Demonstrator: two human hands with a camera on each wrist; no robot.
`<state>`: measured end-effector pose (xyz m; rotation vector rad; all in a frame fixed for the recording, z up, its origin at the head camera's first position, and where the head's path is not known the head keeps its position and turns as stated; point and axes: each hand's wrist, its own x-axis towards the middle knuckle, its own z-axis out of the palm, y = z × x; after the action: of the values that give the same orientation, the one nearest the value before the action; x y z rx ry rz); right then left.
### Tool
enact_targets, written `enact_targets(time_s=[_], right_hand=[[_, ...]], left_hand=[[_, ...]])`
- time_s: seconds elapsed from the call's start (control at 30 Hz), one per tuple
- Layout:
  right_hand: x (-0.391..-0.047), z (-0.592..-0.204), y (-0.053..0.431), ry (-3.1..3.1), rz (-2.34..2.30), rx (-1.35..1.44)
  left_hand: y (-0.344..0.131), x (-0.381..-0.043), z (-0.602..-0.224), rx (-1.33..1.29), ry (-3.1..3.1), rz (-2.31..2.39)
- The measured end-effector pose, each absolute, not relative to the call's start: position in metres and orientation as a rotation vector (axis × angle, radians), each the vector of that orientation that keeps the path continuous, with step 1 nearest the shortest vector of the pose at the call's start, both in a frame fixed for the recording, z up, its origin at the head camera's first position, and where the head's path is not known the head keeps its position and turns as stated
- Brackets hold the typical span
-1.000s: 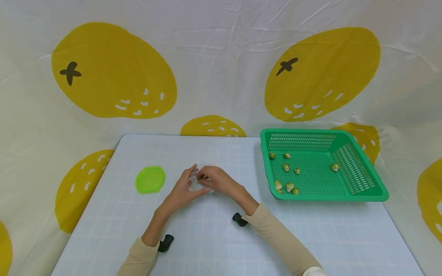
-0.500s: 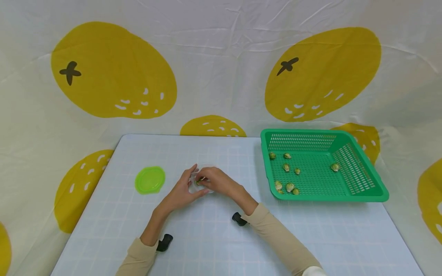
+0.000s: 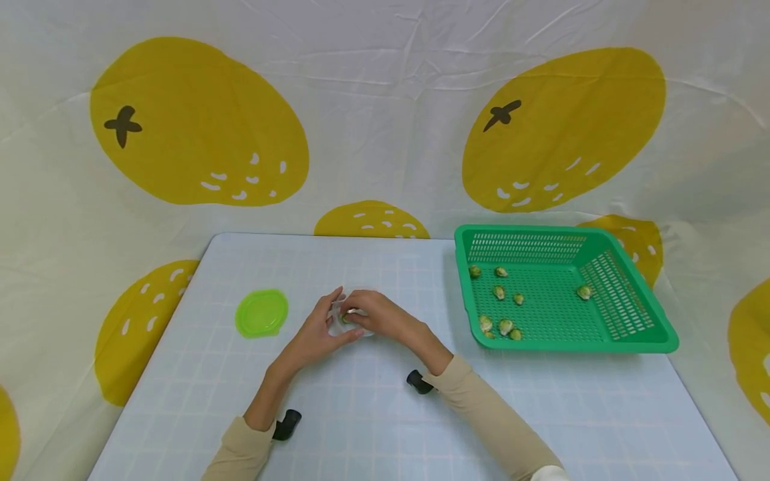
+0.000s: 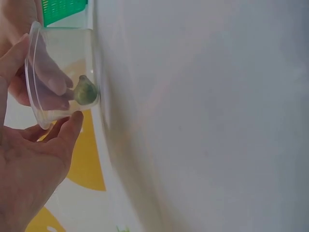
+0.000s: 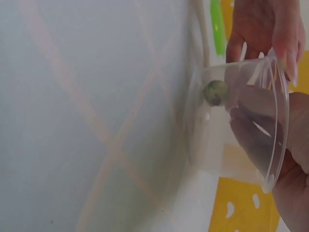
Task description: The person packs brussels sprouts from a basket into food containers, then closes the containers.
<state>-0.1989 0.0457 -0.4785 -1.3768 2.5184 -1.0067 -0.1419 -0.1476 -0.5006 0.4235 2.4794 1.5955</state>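
Observation:
A clear plastic container (image 4: 67, 46) stands on the table between the hands. My left hand (image 3: 315, 336) holds its side, thumb and fingers round the near and left wall. Inside, a small green Brussels sprout (image 5: 216, 93) lies against the bottom. My right hand (image 3: 381, 317) reaches over the rim with its fingers down in the container. In the right wrist view its fingertips (image 5: 236, 116) appear slightly apart from the sprout; from the left wrist they look close beside it, seen through the plastic.
A bright green lid (image 3: 261, 314) lies on the table to the left. At the right is a green plastic basket (image 3: 601, 344) with several Brussels sprouts (image 3: 505, 326) in it. The table has a pale checked cloth (image 3: 373, 414); a fruit-print sheet (image 3: 385, 133) hangs behind.
The right hand's fingers, with the Brussels sprout, have gone lower into the container and then loosened a little. The left hand stays in place on the container.

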Motion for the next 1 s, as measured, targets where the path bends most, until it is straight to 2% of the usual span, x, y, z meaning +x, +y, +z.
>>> enact_targets(time_s=[0.37, 1.0], right_hand=[[-0.191, -0.474, 0.060, 2.576, -0.969, -1.390], [-0.175, -0.456, 0.083, 2.639, -1.013, -1.241]], left_hand=[[-0.148, -0.142, -0.501, 0.413, 2.481, 1.600], [-0.146, -0.143, -0.498, 0.365, 2.487, 1.549]])
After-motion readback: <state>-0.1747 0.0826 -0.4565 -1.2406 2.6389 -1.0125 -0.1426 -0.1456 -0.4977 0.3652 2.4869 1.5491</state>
